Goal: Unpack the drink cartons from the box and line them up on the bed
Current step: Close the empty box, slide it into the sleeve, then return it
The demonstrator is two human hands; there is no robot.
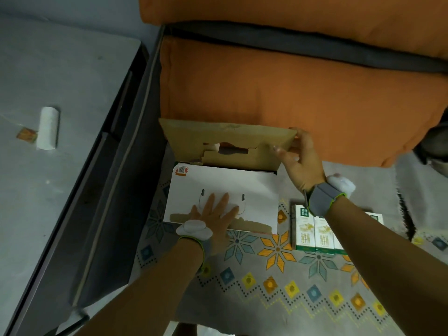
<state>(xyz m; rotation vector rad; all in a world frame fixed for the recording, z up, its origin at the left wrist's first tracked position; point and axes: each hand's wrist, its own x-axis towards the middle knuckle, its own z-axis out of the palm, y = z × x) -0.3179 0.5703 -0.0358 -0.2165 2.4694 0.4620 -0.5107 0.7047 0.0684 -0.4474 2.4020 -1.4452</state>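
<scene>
Box (254,187) sits centre frame on the bed (266,282), on the patterned sheet, back edge against the lower orange pillow (291,93). Near flap (218,185) is white and folded down toward the camera. Left hand (215,212) lies flat on it, fingers (225,200) straight and slightly spread, palm pressing the flap by the two handle slots. Far flap (230,137) is raised, brown inner face showing, with a ragged tear along its lower middle. Right hand (298,161) grips its right corner, fingers (278,150) curled over the front and thumb behind the edge. Can't see the box contents; the flaps cover the opening. Drink cartons (312,229) are right of the box, lower right of centre, green and white with printed fronts, side by side and touching. Three fronts are visible, and the right forearm crosses over the row, hiding the rest. Can't tell whether they stand or lie. Both wrists carry a grey band with a white pod. A second orange pillow (291,13) runs along the top edge. A dark bed frame (116,166) runs diagonally on the left. Grey floor (60,69) fills the left side, with a white roll (48,128) and a small orange wrapper (26,134) just beside it, mid left.
</scene>
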